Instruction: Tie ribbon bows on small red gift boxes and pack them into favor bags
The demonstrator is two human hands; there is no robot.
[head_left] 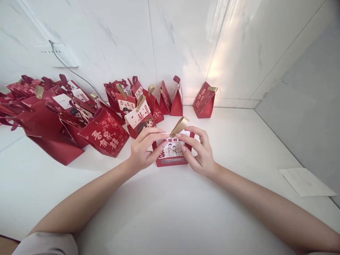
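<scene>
A small red and white gift box (174, 150) with a printed couple on its front stands upright on the white table in front of me. A loop of gold ribbon (181, 124) rises from its top edge. My left hand (145, 148) pinches the box's upper left edge between thumb and fingers. On the other side, my right hand (200, 150) grips the upper right edge, its fingertips close to the ribbon's base. The box's back is hidden from me.
Several red gift boxes crowd the left, among them a large one with white characters (106, 134). Behind my hands stands a box with a gold loop (140, 118). Another box (205, 101) stands by the wall. White paper (306, 181) lies at right; a grey cable (69, 67) hangs at left.
</scene>
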